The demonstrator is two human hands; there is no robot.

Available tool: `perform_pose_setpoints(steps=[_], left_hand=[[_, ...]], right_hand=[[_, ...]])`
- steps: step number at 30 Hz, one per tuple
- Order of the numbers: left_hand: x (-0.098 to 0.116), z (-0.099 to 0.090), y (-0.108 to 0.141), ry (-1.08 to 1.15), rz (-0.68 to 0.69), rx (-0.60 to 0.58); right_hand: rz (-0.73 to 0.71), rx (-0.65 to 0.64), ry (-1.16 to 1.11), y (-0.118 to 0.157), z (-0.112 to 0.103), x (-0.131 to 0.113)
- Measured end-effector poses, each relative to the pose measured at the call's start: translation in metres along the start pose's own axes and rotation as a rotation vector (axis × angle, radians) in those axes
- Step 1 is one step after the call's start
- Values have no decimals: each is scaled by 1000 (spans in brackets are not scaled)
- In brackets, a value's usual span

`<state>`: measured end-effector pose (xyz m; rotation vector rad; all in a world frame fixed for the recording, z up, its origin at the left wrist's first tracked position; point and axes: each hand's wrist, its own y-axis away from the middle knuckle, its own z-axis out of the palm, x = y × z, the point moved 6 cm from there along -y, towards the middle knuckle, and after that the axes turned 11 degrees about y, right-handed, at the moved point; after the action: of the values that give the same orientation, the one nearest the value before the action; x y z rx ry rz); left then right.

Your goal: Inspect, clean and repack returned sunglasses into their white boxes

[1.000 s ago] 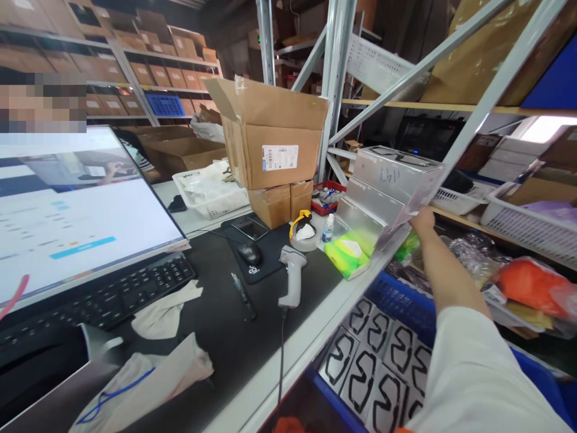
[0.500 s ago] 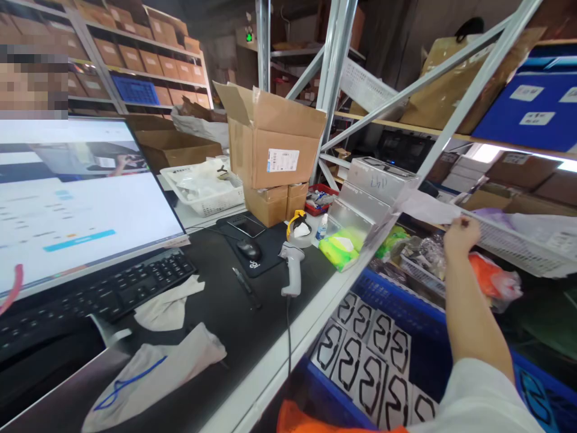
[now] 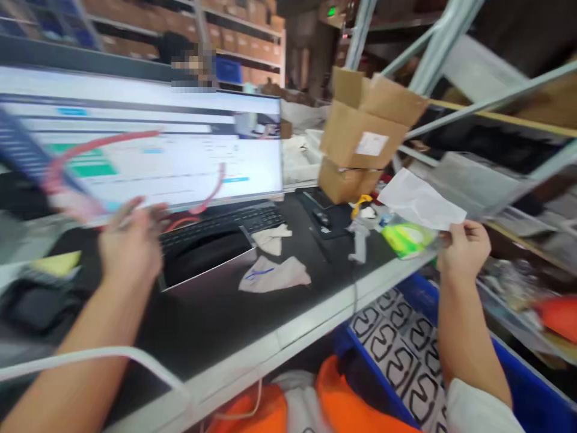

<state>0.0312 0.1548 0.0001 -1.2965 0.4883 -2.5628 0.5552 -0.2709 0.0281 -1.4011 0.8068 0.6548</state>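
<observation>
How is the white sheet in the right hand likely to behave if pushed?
The white sheet is probably light: the right hand grips it only near one corner. It looks thin and apt to flex, since its surface appears slightly bent. It seems not wholly limp, though, as its far end juts out from the hand.
</observation>
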Motion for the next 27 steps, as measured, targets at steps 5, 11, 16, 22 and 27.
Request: perform_pose_setpoints(steps=[5,11,16,22,27], left_hand=[[10,-21,13,154,-115,-69],[12,-1,35,242,-372,-281],[12,-20,21,326,-376,-139],[19,-29,14,340,-475,-96],[29,-30,17,256,-341,-28]], right_hand=[[79,-500,-258,102,163,-64],[230,-996,-555,232,286,-159],[269,-1163,-660,282,323,-204],[206,-1242,-590,301,327,-207],[-25,-1154,-426,288,300,-203]])
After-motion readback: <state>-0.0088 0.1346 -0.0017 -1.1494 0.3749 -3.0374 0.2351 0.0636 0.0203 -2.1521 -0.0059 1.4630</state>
